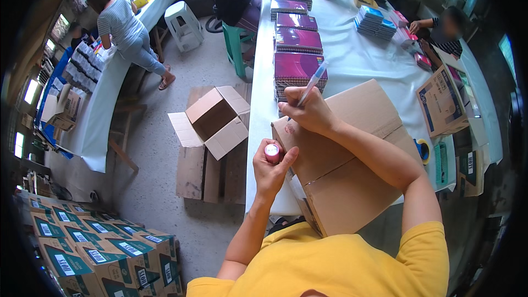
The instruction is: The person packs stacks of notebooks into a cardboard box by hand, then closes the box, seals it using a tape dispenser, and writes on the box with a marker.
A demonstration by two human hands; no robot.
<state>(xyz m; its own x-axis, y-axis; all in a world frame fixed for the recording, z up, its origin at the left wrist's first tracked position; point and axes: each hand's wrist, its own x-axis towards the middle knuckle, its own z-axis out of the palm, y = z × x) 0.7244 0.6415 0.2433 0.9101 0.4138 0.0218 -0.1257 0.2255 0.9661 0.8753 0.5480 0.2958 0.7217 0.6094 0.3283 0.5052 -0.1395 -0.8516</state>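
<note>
A closed brown cardboard box point(357, 170) sits at the near edge of the white-covered table, right in front of me. Over its far left corner, my right hand point(312, 111) grips a pale, see-through pen point(314, 81), its upper end pointing up and right. A small round red mark point(289, 129) shows on the cardboard just below that hand. Beside the box's left edge, my left hand point(271, 175) is wrapped round a short pink cylinder point(271, 153) with a whitish round end; its exact kind is unclear. The pen's tip is hidden by my fingers.
Purple spiral notebooks point(300, 66) stand in a row of stacks beyond the box. An open carton point(212, 118) rests on a wooden pallet point(190, 173) to the left. Stacked cartons point(104, 247) fill the lower left. Tape point(422, 150) lies right. Several people work at the tables.
</note>
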